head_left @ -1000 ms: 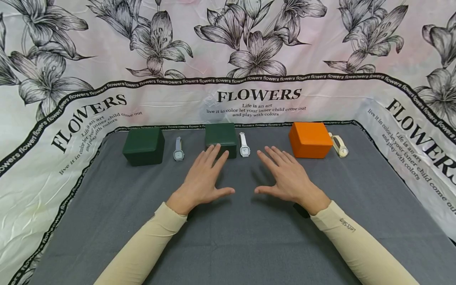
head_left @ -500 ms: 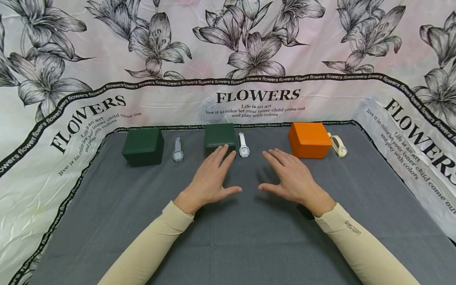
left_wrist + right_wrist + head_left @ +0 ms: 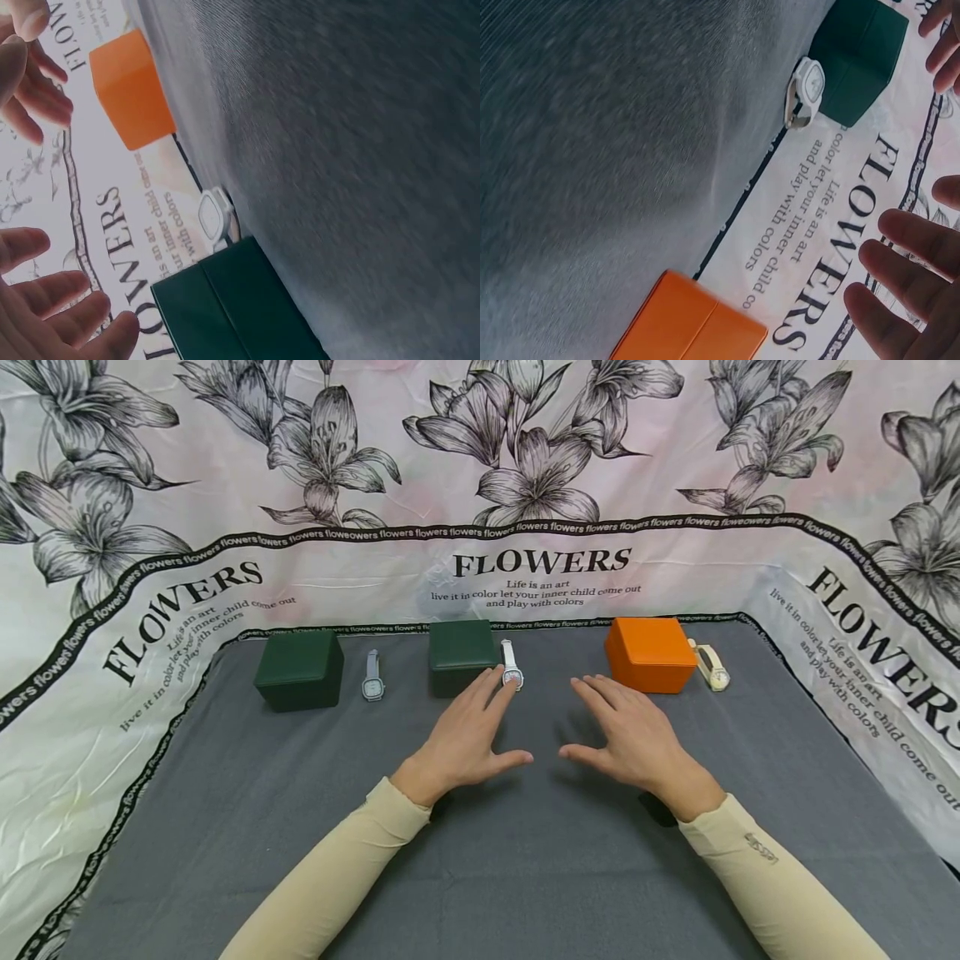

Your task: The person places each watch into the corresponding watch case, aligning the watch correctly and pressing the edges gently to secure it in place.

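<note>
Both hands are held above the grey cloth with fingers extended and nothing in them. My left hand (image 3: 465, 735) is in front of the middle green box (image 3: 461, 658), its fingertips overlapping the lower end of a white watch (image 3: 512, 662) in the head view. To its right, my right hand (image 3: 637, 739) points toward the orange box (image 3: 649, 655), apart from it. In the left wrist view the left fingers (image 3: 56, 292) spread beside the white watch (image 3: 214, 216) and green box (image 3: 236, 304). The right wrist view shows the right fingers (image 3: 911, 262) apart from the orange box (image 3: 694, 322).
A second green box (image 3: 298, 670) stands at the left, with a pale blue watch (image 3: 372, 677) beside it. A cream watch (image 3: 711, 667) lies right of the orange box. Behind them rises a floral printed cloth (image 3: 375, 568). The grey cloth (image 3: 465, 877) covers the surface.
Both hands have shifted to the right, the left one from before the middle green box toward the white watch. The fingers stay extended. Boxes and watches have kept their places.
</note>
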Demonstrator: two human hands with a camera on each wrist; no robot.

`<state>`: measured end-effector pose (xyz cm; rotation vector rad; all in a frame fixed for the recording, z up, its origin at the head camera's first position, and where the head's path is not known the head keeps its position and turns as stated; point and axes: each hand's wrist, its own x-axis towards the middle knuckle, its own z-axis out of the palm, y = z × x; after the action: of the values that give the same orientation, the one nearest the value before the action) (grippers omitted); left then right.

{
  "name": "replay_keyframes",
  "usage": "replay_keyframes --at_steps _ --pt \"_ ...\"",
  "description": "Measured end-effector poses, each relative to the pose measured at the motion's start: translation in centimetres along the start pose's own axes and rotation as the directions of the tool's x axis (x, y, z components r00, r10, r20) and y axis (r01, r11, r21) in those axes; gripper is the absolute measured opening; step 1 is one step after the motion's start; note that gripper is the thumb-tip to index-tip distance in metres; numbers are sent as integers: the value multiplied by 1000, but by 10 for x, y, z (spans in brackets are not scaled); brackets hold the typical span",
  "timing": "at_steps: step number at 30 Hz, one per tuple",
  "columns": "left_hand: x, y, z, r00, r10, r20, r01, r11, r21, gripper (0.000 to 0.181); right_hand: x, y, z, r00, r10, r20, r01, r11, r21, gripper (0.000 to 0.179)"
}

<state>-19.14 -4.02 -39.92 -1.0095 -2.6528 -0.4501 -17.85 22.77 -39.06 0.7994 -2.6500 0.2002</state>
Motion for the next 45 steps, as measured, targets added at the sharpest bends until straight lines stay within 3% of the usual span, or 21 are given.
replay_keyframes --at_steps 11,21,35,45 --pt "15 13 6 999 -6 35 7 999 -36 99 -11 16 -7 998 34 -44 -34 999 -10 100" --pt "28 20 12 998 -5 57 7 999 -42 97 -20 29 -15 995 102 -24 -102 995 -5 97" --pt "48 34 24 999 29 31 -27 997 -73 93 -32 52 -21 989 135 -62 -136 991 -12 98" --pt "65 42 27 999 17 44 -11 992 -129 87 -39 68 -24 974 226 -36 -225 974 23 95"
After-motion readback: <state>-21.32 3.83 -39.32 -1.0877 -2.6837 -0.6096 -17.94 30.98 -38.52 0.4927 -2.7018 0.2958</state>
